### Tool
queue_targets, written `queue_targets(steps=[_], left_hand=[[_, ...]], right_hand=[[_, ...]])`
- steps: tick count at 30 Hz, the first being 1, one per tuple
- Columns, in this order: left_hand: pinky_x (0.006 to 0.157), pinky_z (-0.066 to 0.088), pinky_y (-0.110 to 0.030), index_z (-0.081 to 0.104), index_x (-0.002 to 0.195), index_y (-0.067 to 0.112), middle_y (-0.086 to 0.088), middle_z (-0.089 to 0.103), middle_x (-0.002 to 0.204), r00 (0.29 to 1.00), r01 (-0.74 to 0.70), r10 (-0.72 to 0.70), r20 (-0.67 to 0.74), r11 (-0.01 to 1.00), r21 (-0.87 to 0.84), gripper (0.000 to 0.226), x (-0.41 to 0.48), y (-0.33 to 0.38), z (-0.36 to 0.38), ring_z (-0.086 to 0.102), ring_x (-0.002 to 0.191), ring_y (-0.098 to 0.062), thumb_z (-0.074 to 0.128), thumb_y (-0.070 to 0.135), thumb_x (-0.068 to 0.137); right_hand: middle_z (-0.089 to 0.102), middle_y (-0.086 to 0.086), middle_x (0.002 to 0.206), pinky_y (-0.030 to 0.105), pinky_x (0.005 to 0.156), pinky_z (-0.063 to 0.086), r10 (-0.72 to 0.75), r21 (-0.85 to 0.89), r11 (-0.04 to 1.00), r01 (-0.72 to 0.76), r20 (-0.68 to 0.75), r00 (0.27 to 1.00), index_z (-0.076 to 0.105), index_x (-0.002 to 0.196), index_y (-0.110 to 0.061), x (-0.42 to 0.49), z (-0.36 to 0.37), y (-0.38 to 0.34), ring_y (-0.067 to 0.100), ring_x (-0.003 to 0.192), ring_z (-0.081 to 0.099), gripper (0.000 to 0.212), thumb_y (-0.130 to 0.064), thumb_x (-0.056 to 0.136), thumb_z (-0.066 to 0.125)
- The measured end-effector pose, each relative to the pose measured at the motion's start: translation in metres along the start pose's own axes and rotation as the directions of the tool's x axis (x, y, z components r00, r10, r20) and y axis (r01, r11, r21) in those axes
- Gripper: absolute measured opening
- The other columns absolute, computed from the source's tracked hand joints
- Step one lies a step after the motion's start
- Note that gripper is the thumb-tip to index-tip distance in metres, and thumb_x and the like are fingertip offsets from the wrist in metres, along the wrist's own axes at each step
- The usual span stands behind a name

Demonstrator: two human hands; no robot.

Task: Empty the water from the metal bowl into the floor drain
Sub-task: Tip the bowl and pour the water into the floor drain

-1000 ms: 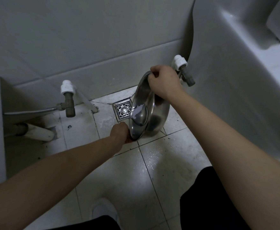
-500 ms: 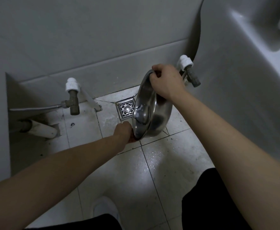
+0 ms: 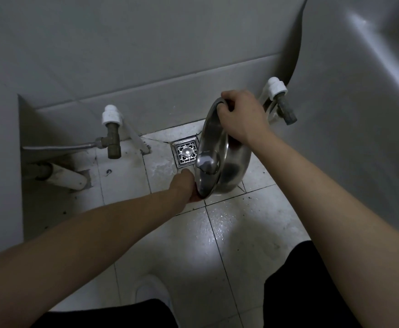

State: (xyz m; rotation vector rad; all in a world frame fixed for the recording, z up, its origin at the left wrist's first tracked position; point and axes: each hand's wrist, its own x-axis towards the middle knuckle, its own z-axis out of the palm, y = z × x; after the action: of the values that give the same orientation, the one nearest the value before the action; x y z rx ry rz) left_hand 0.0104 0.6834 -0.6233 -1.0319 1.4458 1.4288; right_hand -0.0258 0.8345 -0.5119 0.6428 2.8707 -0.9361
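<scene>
Nothing much moved vs half a second back: both hands keep the same spots, bowl at the same tilt; only the view drifted a little. Nearest: white shoe (image 3: 151, 294) on wet, glinting floor tiles (image 3: 241, 233); left hand (image 3: 183, 188) at the low near rim of the metal bowl (image 3: 231, 166), fingers hidden behind the rim, so can't tell the grip; bowl is up on edge just right of the floor drain (image 3: 185, 153), low rim overlapping the grate's right edge in view; mouth faces left toward the drain, rim's long axis runs low-near to high-far; knob-like shiny bulge on that face, lid or reflection unclear; no stream visible. Right hand (image 3: 240, 114) has fingers curled over the top far rim, gripping it; pipe valve (image 3: 286, 110) sits close behind. Risks, my read: mouth off-centre from the grate, so water sheets onto tile; wet rim slips from the grip; lifting further knocks the valve.
</scene>
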Motion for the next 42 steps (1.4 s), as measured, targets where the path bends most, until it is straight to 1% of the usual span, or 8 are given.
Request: queue_targets(steps=[3,11,16,20,27,32,36,42], left_hand=[[0.031,0.051,-0.034,0.045,0.138,-0.004,-0.027,0.056,0.135,0.999,0.034,-0.034,0.016,0.999,-0.024,0.047,-0.004,0.004,0.002,0.059,0.118,-0.04,0.031,0.024,0.103],[0.032,0.051,-0.033,0.045,0.139,-0.004,-0.027,0.064,0.114,0.998,0.024,-0.024,0.054,1.0,-0.003,0.049,-0.004,0.001,0.002,0.066,0.076,-0.034,0.033,0.028,0.103],[0.031,0.05,-0.032,0.045,0.139,-0.005,-0.029,0.061,0.127,0.999,0.005,-0.005,0.054,1.0,0.006,0.051,-0.002,0.0,0.0,0.066,0.071,-0.033,0.032,0.028,0.102],[0.034,0.051,-0.031,0.048,0.135,-0.006,-0.023,0.064,0.089,0.998,-0.012,0.011,0.061,1.0,0.007,0.051,0.0,-0.001,0.0,0.064,0.041,-0.029,0.032,0.028,0.101],[0.033,0.05,-0.031,0.05,0.132,-0.008,-0.02,0.064,0.078,0.999,-0.016,0.015,0.043,0.999,0.038,0.052,-0.003,-0.001,0.002,0.064,0.035,-0.028,0.032,0.03,0.101],[0.03,0.049,-0.031,0.047,0.136,-0.009,-0.029,0.065,0.116,0.999,-0.027,0.025,0.028,0.997,0.068,0.053,-0.006,0.0,0.003,0.065,0.078,-0.032,0.031,0.03,0.103],[0.03,0.049,-0.032,0.046,0.135,-0.01,-0.031,0.06,0.128,0.999,-0.026,0.024,0.026,0.998,0.056,0.052,-0.007,0.0,0.003,0.062,0.087,-0.031,0.03,0.027,0.102],[0.034,0.05,-0.03,0.051,0.13,-0.01,-0.02,0.063,0.075,0.999,-0.014,0.012,0.031,0.999,0.044,0.052,-0.002,-0.001,0.002,0.062,0.046,-0.029,0.03,0.028,0.101]], right_hand=[[0.061,0.011,0.142,0.031,0.109,0.044,-0.008,0.003,1.0,0.008,-0.007,1.0,0.059,0.143,-0.013,0.001,-0.001,0.0,0.025,0.131,0.057,0.046,-0.027,0.1,0.048],[0.062,0.011,0.141,0.029,0.107,0.041,-0.045,-0.014,0.999,0.045,-0.011,0.999,0.059,0.143,-0.012,0.001,-0.001,-0.003,0.024,0.133,0.055,0.046,-0.029,0.102,0.046],[0.058,0.01,0.144,0.028,0.107,0.04,-0.047,-0.009,0.999,0.047,0.001,0.999,0.058,0.144,-0.015,0.0,0.0,-0.005,0.023,0.133,0.053,0.046,-0.031,0.103,0.045],[0.058,0.011,0.142,0.028,0.104,0.04,-0.06,-0.002,0.998,0.06,0.002,0.998,0.061,0.14,-0.015,-0.001,0.0,-0.006,0.024,0.131,0.053,0.044,-0.03,0.103,0.044],[0.064,0.016,0.105,0.029,0.081,0.036,-0.072,0.052,0.996,0.071,0.02,0.997,0.067,0.094,-0.005,-0.003,0.0,-0.008,0.026,0.111,0.056,0.04,-0.029,0.106,0.037],[0.058,0.013,0.093,0.032,0.082,0.036,-0.078,0.057,0.995,0.077,0.013,0.997,0.055,0.078,-0.014,-0.003,0.0,-0.013,0.027,0.112,0.054,0.037,-0.027,0.107,0.035],[0.063,0.018,0.101,0.035,0.088,0.04,-0.083,0.058,0.995,0.082,0.023,0.996,0.055,0.08,-0.017,-0.005,0.001,-0.017,0.03,0.112,0.055,0.034,-0.026,0.106,0.037],[0.063,0.019,0.114,0.035,0.095,0.043,-0.1,0.054,0.994,0.098,0.026,0.995,0.071,0.104,-0.009,-0.007,0.001,-0.02,0.032,0.115,0.056,0.04,-0.027,0.106,0.036]])
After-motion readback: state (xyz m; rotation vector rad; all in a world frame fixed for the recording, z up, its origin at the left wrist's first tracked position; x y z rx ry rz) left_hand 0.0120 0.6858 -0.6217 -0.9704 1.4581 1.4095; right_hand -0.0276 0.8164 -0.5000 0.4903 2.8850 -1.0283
